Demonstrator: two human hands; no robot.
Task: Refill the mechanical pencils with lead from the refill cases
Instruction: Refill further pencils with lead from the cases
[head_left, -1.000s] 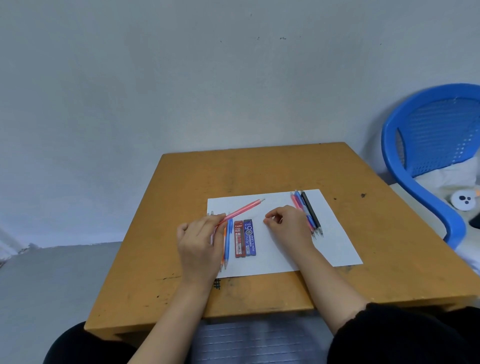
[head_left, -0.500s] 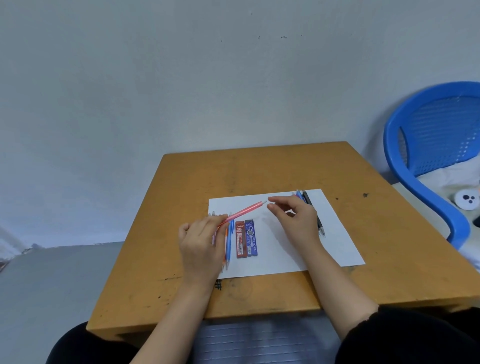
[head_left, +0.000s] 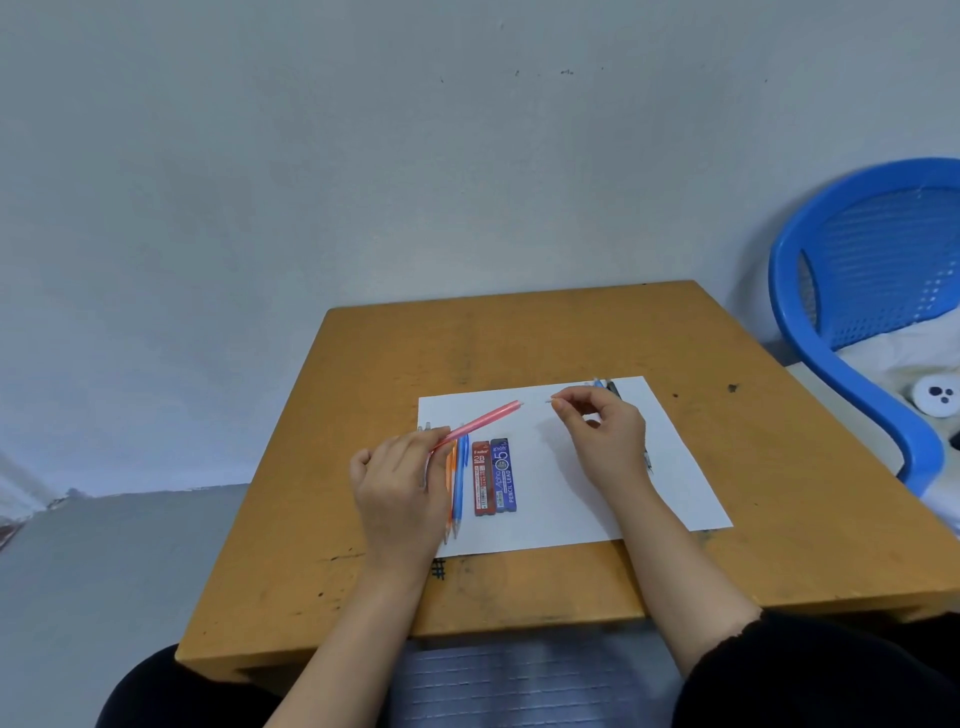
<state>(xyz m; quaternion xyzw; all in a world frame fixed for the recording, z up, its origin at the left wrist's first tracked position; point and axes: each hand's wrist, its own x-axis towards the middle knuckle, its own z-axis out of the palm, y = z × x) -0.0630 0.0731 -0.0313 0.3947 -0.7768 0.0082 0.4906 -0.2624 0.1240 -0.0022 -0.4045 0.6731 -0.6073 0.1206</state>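
Over the white paper (head_left: 571, 514), my left hand (head_left: 400, 483) is gripping the pink pencil (head_left: 480, 423) while my right hand (head_left: 605, 441) is pinching a tiny pale piece (head_left: 551, 400) near its raised end.

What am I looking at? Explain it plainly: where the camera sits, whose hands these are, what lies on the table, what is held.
There is no machine here. These are a person's two bare hands, filmed by a camera worn on the head that looks forward and down. On the wooden table lies a white sheet. On it a red refill case and a blue refill case lie side by side, with an orange pencil and a blue pencil just left of them. More pencils are partly hidden behind the right hand. The left hand grips a pink pencil, held at a slant. The right hand pinches a small pale piece, too small to identify. A blue chair stands at the right.
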